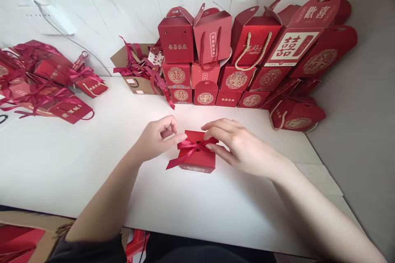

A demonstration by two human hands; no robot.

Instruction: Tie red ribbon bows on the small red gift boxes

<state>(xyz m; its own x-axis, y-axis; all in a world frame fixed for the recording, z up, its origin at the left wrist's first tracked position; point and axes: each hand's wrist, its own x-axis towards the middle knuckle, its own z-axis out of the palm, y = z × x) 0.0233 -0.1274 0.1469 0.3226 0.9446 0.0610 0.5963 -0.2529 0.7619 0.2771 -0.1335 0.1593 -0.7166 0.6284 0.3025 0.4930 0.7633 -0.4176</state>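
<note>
A small red gift box (197, 158) stands on the white table (92, 164) in front of me, with a red ribbon (191, 146) tied in a bow across its top. My left hand (156, 137) pinches the left loop of the bow between thumb and fingers. My right hand (237, 141) rests at the box's right top edge, its fingertips pinching the right side of the ribbon. One ribbon tail hangs down off the box's front left corner.
Stacked red gift boxes with cord handles (247, 61) line the wall at the back. A cardboard box of red ribbons (140, 70) sits left of them. Finished ribboned boxes (46, 82) lie at the far left. The table's right edge (324, 160) runs near my right arm.
</note>
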